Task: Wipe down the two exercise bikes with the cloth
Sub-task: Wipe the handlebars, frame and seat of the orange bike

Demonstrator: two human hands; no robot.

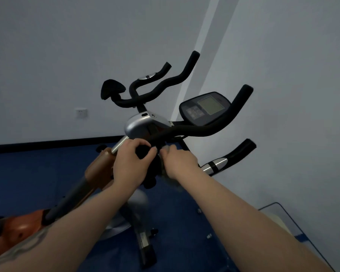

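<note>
Now the right hand's fingers (166, 152) clutch the cloth (170, 178) while left fingers (143, 144) grip the handlebar (194, 131).

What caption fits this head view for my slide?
Left hand grips the near bike's black handlebar while the right hand holds the cloth against it.

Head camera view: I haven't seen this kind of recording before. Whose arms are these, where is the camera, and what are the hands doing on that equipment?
The single picture comes from a camera worn on a person's head, looking forward and down, so the two bare arms are the wearer's own. The left hand grips a black handlebar on the near bike. The right hand holds a pale cloth, blurred, against the same bar close by. A console with a screen sits above. A second set of handlebars behind belongs to the other bike. Both stand on a blue floor by a white wall.
</note>
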